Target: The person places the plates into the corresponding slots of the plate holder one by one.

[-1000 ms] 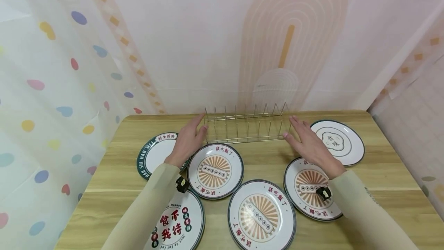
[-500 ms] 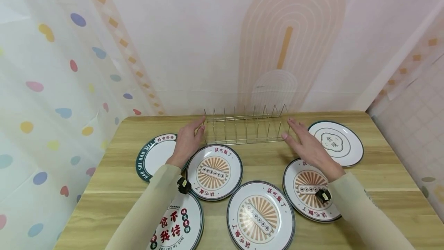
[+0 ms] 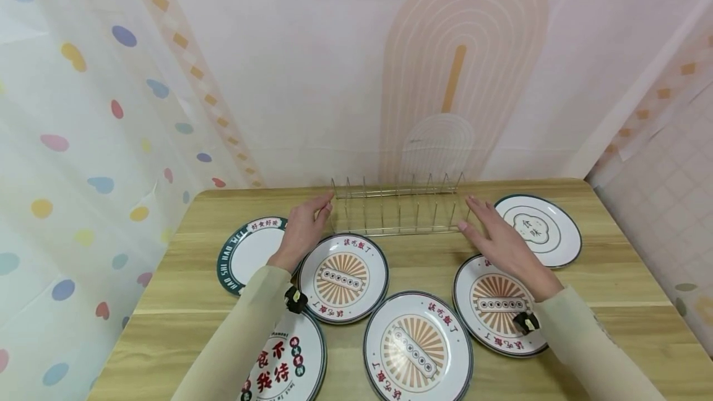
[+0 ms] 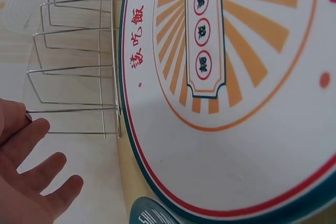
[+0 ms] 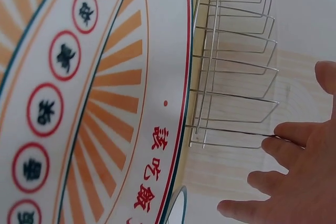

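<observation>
Head view: wire rack [image 3: 399,215] stands on wood-grain bench [image 3: 613,246]; datum for all pos. below. Left hand (LH) [image 3: 301,231] at rack's L end: fingers relaxed, part-spread, tips against the end wire per L-wrist view. Right hand (RH) [image 3: 509,246] at rack's R end: fingers extended & wide, thumb clear of wire, two tips touching the end wire (ref. R-wrist view).

Surrounding items: patterned curtain [image 3: 312,67] hangs behind rack. Green-rimmed plate [image 3: 253,252] L of rack, partly hidden by LH. Cloud-emblem plate [image 3: 537,231] R of rack, beyond RH. First sunburst plate [image 3: 343,278] just in front of rack's L half, rim close to base rail; contact w/ rail can't be told. Second sunburst plate [image 3: 419,346] farther in front of rack, approx. centred. Third sunburst plate [image 3: 496,302] in front of rack's R end, partly covered by RH & R sleeve [image 3: 590,339]. Red-lettered plate [image 3: 289,357] well in front of rack's L end, partly under L sleeve [image 3: 239,327]. All plates face up.

Obstructions: first sunburst plate occupies near side of rack, L half; both forearms pass over plates to rack ends; dark unit [image 3: 295,299] at L cuff, in front of rack, overlaps plate edges in view.
</observation>
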`<action>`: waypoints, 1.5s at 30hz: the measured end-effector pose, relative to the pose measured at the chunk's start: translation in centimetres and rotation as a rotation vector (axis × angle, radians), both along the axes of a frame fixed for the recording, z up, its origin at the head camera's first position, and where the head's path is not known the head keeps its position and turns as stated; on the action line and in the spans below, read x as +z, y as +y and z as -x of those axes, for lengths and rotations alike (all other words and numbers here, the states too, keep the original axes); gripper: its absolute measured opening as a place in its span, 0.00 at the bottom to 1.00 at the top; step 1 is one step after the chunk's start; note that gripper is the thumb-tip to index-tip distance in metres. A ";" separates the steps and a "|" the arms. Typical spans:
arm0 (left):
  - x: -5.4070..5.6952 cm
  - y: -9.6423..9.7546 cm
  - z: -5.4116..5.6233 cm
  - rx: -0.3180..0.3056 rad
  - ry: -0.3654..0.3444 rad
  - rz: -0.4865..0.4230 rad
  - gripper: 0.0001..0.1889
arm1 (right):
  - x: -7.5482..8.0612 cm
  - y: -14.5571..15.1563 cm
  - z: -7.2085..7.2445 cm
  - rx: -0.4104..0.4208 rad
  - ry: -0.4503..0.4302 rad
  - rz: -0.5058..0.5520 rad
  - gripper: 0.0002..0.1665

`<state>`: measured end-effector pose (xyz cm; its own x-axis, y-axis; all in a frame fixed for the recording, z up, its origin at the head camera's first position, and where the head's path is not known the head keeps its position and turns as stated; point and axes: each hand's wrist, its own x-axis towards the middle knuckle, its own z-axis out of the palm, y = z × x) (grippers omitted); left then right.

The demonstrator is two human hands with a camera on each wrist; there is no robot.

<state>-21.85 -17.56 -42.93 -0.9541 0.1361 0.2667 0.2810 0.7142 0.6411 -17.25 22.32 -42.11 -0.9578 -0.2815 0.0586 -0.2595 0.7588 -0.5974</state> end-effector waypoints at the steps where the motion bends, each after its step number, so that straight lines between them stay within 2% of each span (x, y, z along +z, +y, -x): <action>1: 0.0 0.0 0.0 -0.004 -0.003 -0.002 0.20 | 0.0 0.1 -0.1 0.001 0.003 -0.002 0.44; 9: 0.1 -0.1 -0.2 -0.014 -0.008 0.008 0.21 | -0.1 0.7 -0.6 0.025 0.036 -0.001 0.43; 21: 0.3 0.0 -0.3 0.010 -0.036 0.029 0.21 | 1.1 3.9 -3.0 -0.040 0.087 0.016 0.37; 35: 0.2 -0.1 -0.3 0.020 -0.044 0.024 0.21 | -0.1 7.2 -6.3 -0.056 0.156 0.024 0.31; 45: 0.1 0.0 -0.2 0.023 -0.044 0.030 0.21 | -0.2 8.8 -7.7 -0.093 0.123 0.008 0.30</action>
